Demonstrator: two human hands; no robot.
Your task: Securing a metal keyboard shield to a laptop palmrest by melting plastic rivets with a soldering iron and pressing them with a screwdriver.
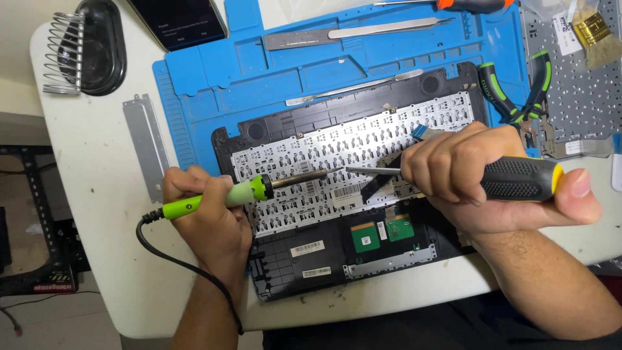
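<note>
So the white table is taken up mostly by a blue work mat, and an opened laptop base is laid on it, underside up, with the silvery back of the keyboard exposed and two small green circuit boards seen toward 6 o'clock of it.

A second grey keyboard plate is parked at 2 o'clock, with green-handled pliers resting just beside it at the mat's edge. A black soldering-iron stand with a coil spring is seen at 10 o'clock, and a dark phone is lying at 11 o'clock. A flat metal strip is left on the table at 9 o'clock of the laptop, and tweezers plus a thin metal pry tool are lined up on the mat near 12 o'clock.

A green soldering iron is held in the left hand, grip wrapped tight around the handle, tip pointed toward 3 o'clock over the keyboard back, with the black cord trailing off toward 6 o'clock. A black-and-yellow screwdriver is clenched in the right hand, fingers closed on the handle, shaft aimed toward 9 o'clock. The two tips are brought nearly together over the middle of the keyboard; actual contact can't be made out.
</note>
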